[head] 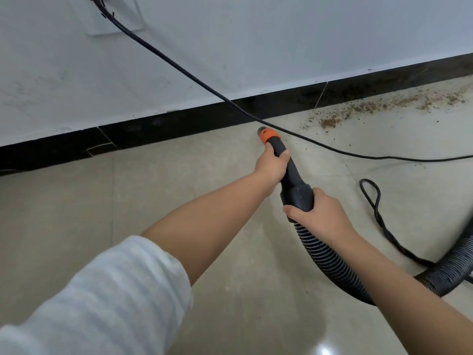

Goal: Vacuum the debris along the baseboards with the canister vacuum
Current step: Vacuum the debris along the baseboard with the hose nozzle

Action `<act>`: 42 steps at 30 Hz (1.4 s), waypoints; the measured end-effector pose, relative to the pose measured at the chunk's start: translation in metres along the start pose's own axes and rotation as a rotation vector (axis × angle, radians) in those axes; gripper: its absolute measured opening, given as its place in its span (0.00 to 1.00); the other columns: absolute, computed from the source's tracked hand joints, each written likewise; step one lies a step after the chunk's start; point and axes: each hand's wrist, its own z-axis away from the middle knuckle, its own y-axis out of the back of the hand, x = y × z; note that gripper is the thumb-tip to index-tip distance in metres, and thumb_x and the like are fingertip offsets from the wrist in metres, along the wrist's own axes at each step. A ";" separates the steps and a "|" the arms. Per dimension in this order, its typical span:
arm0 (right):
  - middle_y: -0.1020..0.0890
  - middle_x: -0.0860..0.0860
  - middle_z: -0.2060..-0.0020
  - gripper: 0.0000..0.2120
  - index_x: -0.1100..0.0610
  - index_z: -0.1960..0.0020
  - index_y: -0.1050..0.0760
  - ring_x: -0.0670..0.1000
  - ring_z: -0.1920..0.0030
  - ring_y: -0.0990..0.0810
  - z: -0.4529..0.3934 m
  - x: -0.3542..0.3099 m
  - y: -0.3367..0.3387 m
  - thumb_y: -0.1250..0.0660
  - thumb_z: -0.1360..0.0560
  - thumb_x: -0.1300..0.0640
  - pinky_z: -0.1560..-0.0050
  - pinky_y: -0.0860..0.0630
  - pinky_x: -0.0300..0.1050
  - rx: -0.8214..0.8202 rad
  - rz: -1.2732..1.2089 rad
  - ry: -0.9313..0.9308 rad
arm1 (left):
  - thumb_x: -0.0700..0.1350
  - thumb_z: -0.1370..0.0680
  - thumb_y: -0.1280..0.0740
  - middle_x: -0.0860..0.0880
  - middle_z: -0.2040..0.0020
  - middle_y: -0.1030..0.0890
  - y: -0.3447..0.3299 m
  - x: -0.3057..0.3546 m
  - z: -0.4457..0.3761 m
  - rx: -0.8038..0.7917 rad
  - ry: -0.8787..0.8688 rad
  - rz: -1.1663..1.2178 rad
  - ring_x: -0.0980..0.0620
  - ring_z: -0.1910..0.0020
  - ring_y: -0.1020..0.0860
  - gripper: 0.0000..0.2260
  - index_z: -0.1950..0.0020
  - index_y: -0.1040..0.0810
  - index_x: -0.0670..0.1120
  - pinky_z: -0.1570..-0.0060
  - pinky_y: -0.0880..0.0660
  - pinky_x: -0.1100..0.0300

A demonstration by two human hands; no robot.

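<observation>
We grip the vacuum nozzle (277,149) with our left hand (272,166), fingers curled around it; our right hand (316,213) wraps the hose cuff (298,194). Debris (378,107) lies rightward along the baseboard (179,121). Risk: the power cord (204,82) crosses just beyond the nozzle's tip and may snag

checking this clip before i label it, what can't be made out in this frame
- Canister vacuum body: outside the head view; the ribbed hose runs off the right edge.
- Plug: the power cord leaves the top edge at the wall plate.
- Nozzle opening: faces away, so suction cannot be told.
- Debris: too small and blurred to identify; cut by the right edge.
- Left hand and right hand fingertips: wrapped behind the nozzle.
</observation>
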 end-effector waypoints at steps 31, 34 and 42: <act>0.23 0.48 0.57 0.14 0.53 0.49 0.30 0.44 0.59 0.25 -0.019 -0.033 0.008 0.28 0.30 0.54 0.61 0.30 0.35 -0.392 0.007 0.279 | 0.45 0.20 0.39 0.45 0.30 0.33 0.057 -0.013 0.036 0.253 0.123 0.295 0.42 0.35 0.29 0.34 0.23 0.59 0.52 0.35 0.30 0.46; 0.21 0.49 0.54 0.18 0.53 0.47 0.29 0.48 0.54 0.22 -0.010 -0.024 0.020 0.26 0.32 0.51 0.57 0.27 0.37 -0.420 -0.059 0.250 | 0.46 0.20 0.39 0.46 0.30 0.33 0.046 -0.013 0.045 0.221 0.097 0.315 0.43 0.35 0.29 0.34 0.23 0.59 0.52 0.35 0.30 0.47; 0.20 0.50 0.52 0.28 0.55 0.45 0.27 0.49 0.52 0.21 0.003 -0.026 0.017 0.31 0.40 0.43 0.49 0.25 0.45 -0.491 0.043 0.234 | 0.46 0.20 0.40 0.46 0.29 0.34 0.044 -0.034 0.054 0.296 0.122 0.332 0.43 0.34 0.30 0.33 0.23 0.59 0.51 0.34 0.31 0.48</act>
